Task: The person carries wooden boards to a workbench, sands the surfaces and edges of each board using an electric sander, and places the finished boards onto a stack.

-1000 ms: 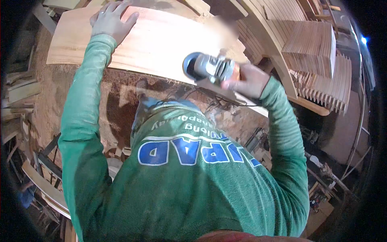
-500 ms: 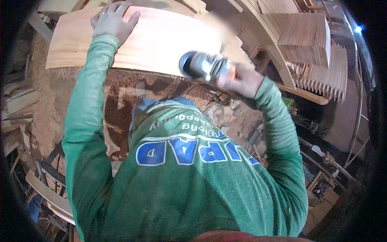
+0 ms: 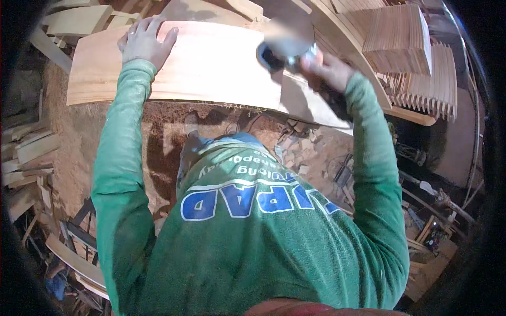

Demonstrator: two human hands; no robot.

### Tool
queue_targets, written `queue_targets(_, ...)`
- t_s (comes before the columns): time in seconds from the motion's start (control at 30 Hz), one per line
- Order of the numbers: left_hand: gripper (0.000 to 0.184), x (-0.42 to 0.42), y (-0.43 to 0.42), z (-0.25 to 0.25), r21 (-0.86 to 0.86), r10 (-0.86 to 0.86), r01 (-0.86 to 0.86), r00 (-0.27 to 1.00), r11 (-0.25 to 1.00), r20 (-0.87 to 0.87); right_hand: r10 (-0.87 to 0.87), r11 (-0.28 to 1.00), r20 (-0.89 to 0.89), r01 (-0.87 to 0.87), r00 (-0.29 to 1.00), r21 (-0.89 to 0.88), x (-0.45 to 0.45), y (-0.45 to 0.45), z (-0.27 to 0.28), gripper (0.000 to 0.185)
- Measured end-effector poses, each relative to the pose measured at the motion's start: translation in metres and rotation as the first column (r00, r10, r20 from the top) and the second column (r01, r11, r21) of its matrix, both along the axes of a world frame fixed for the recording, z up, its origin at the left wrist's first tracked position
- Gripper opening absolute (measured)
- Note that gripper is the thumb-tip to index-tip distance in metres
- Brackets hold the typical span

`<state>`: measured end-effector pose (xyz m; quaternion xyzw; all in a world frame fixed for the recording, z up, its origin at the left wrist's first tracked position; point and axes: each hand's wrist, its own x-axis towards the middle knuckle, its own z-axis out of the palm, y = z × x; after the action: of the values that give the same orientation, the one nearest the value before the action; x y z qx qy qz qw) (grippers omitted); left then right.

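Nearest, the torso is covered by a green long-sleeved shirt [image 3: 247, 258] printed with large blue letters edged in white. Beneath it, the ground is covered with a brown layer of sawdust [image 3: 171, 129], and small pale offcuts of wood [image 3: 304, 142] are scattered on the right. To the left, rough lengths of scrap timber [image 3: 34, 150] are heaped.

Beyond the torso, a broad, pale, gently curved wooden board [image 3: 221, 63] is laid across the far side, its near edge bowed. At its right end, a pale flat desk [image 3: 311, 102] is partly exposed, darkened by a shadow. A silvery handheld power tool with a round dark head [image 3: 269, 57] is gripped by the right hand [image 3: 333, 72] — fingers wrapped around its body, fingertips not clearly shown. The tool is held at the board's right end; whether the wood is touched by it cannot be told, as that area is blurred. The left hand [image 3: 146, 43] is spread, palm down, on the left part of the board.

Farther off, a block of thin, reddish-brown wooden slats [image 3: 396, 39] is stacked on the right — beside it, more curved slats [image 3: 429, 84] are fanned.
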<state>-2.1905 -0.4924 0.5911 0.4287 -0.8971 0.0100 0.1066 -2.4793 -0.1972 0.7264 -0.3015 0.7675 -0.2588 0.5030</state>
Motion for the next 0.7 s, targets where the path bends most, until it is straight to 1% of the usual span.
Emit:
queue_targets(0.03,0.057,0.000,0.000,0.002,0.002,0.004,-0.004,1.000,1.000,0.005,0.179,0.980,-0.073,-0.172,0.981,0.095,-0.015,0.015,-0.016,0.065)
queue_targets(0.07,0.057,0.000,0.001,0.004,0.006,0.010,-0.010,1.000,1.000,0.012,0.246,0.969,-0.138,-0.241,0.959,0.054,-0.007,0.031,-0.019,0.065)
queue_targets(0.1,0.056,0.000,0.003,0.006,0.012,0.011,-0.011,1.000,1.000,0.010,0.295,0.955,-0.084,-0.292,0.952,0.042,0.011,0.036,-0.004,0.072)
queue_targets(0.17,0.055,-0.001,0.004,0.010,0.017,0.009,-0.009,1.000,1.000,0.012,0.375,0.927,-0.066,-0.376,0.925,-0.006,0.027,0.027,0.002,0.075)
queue_targets(0.23,0.055,-0.001,0.002,0.006,0.004,0.003,-0.003,1.000,1.000,-0.003,0.424,0.898,-0.136,-0.435,0.895,-0.061,0.021,0.017,-0.012,0.065)
queue_targets(0.3,0.056,-0.001,0.001,0.003,0.005,0.002,-0.001,1.000,1.000,-0.015,0.207,0.977,-0.047,-0.209,0.977,-0.041,0.009,-0.007,-0.006,0.063)
queue_targets(0.37,0.056,-0.001,0.001,0.000,0.025,0.019,-0.018,1.000,1.000,-0.022,0.033,0.999,0.008,-0.033,0.999,-0.004,-0.014,-0.025,-0.011,0.064)
queue_targets(0.4,0.056,-0.001,0.003,0.003,0.030,0.011,-0.010,1.000,0.999,-0.014,-0.007,0.998,-0.007,0.008,1.000,0.066,-0.025,-0.035,-0.012,0.064)
queue_targets(0.43,0.056,-0.001,0.003,0.006,0.035,0.005,-0.005,1.000,0.999,-0.006,0.041,0.992,-0.103,-0.028,0.994,0.121,-0.030,-0.043,-0.012,0.068)
queue_targets(0.53,0.056,0.000,0.001,0.005,0.020,0.001,-0.001,1.000,1.000,-0.005,0.070,0.997,0.002,-0.070,0.998,-0.033,0.000,-0.025,-0.017,0.069)
queue_targets(0.57,0.057,0.001,0.002,0.004,0.015,0.000,0.000,1.000,1.000,-0.008,0.193,0.981,-0.024,-0.192,0.981,0.022,0.001,-0.021,-0.019,0.068)
queue_targets(0.63,0.057,0.002,0.003,0.003,0.007,0.006,-0.006,1.000,1.000,-0.003,0.404,0.915,-0.074,-0.401,0.912,0.057,0.028,-0.010,-0.003,0.071)
queue_targets(0.67,0.057,0.002,0.004,0.004,-0.001,0.008,-0.008,1.000,1.000,-0.003,0.432,0.902,-0.085,-0.431,0.898,0.038,0.034,0.002,-0.011,0.073)
queue_targets(0.7,0.058,0.001,0.006,0.007,-0.004,0.024,-0.024,1.000,1.000,0.018,0.479,0.878,-0.037,-0.478,0.877,0.034,0.045,0.007,-0.002,0.077)
